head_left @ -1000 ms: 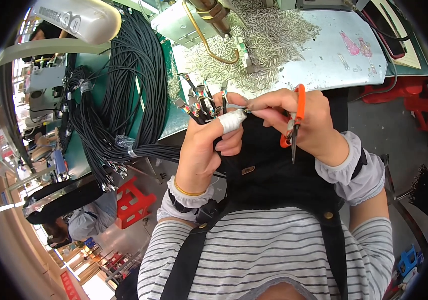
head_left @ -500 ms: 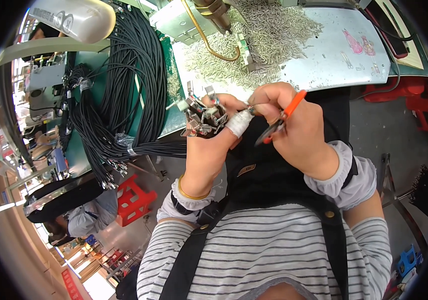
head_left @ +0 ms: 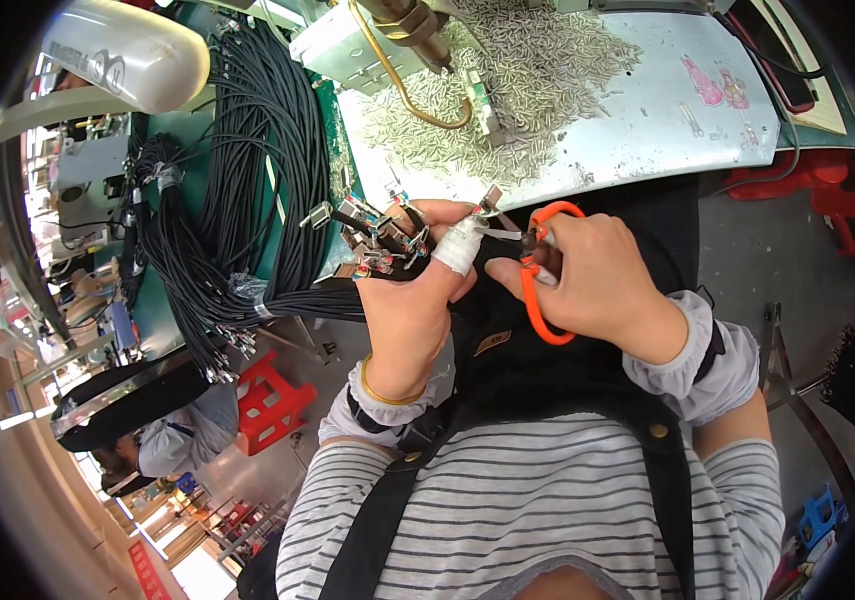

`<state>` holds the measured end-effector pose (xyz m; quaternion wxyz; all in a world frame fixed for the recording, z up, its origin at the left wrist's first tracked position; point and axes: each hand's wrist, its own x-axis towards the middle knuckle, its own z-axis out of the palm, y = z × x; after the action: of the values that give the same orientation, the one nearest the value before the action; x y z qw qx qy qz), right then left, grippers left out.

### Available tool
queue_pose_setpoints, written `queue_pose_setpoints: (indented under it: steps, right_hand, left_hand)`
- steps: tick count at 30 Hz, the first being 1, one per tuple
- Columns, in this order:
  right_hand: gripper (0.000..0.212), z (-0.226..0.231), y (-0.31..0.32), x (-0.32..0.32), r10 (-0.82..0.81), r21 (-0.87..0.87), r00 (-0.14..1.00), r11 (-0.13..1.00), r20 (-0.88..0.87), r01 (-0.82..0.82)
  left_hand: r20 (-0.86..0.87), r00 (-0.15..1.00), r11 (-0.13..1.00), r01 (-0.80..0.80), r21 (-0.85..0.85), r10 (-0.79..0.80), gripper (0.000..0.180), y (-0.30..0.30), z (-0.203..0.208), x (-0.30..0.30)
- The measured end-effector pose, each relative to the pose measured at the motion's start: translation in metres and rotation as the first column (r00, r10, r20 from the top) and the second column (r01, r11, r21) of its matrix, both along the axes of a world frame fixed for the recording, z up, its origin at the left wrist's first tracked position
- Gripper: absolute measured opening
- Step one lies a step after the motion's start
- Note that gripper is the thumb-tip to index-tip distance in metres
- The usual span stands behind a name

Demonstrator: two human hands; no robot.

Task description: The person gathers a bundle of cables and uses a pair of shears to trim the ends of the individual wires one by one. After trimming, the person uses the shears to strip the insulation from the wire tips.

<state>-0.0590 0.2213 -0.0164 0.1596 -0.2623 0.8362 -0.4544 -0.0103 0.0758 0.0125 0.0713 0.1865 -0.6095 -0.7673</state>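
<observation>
My left hand, its thumb wrapped in white tape, is closed around a bunch of cable ends with small metal connectors. One connector sticks up past the taped thumb and forefinger, apart from the others. Orange-handled scissors are in my right hand, their handle loops spread apart. The blades point left, close to the wires at my left thumb tip; whether they touch is too small to tell.
Beyond my hands, a pale work plate carries a heap of small metal pieces beneath a machine head. Bundled black cables lie on the green table at left. A red stool and another person are lower left.
My right fingers have left the pinch at my left thumb. The scissors have swung from pointing down in the palm to pointing left at the thumb. The single connector now shows upright.
</observation>
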Motion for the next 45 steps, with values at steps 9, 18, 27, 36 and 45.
queue_pose_setpoints:
  steps: [9, 18, 27, 36, 45]
  right_hand:
    - [0.032, -0.01, -0.008, 0.006, -0.019, -0.12, 0.984, 0.992, 0.179, 0.041]
    - [0.021, 0.005, -0.011, -0.014, -0.066, -0.388, 0.755, 0.827, 0.652, 0.407]
    - [0.015, 0.0, -0.029, -0.079, -0.107, -0.383, 0.897, 0.878, 0.429, 0.287]
    - [0.015, -0.006, -0.032, -0.078, -0.094, -0.447, 0.907, 0.846, 0.409, 0.29]
    - [0.013, -0.009, -0.032, -0.077, -0.122, -0.413, 0.906, 0.86, 0.405, 0.3]
  left_hand:
    - [0.055, 0.998, 0.998, 0.015, 0.061, -0.019, 0.017, -0.006, -0.001, -0.004]
    - [0.122, 0.979, 0.909, 0.102, 0.405, -0.165, 0.009, -0.03, -0.012, -0.054]
    - [0.152, 0.967, 0.933, 0.145, 0.329, -0.203, 0.006, -0.033, -0.008, -0.084]
    - [0.145, 0.967, 0.925, 0.149, 0.351, -0.211, 0.007, -0.038, -0.01, -0.082]
    - [0.127, 0.975, 0.938, 0.136, 0.32, -0.185, 0.006, -0.037, -0.012, -0.081]
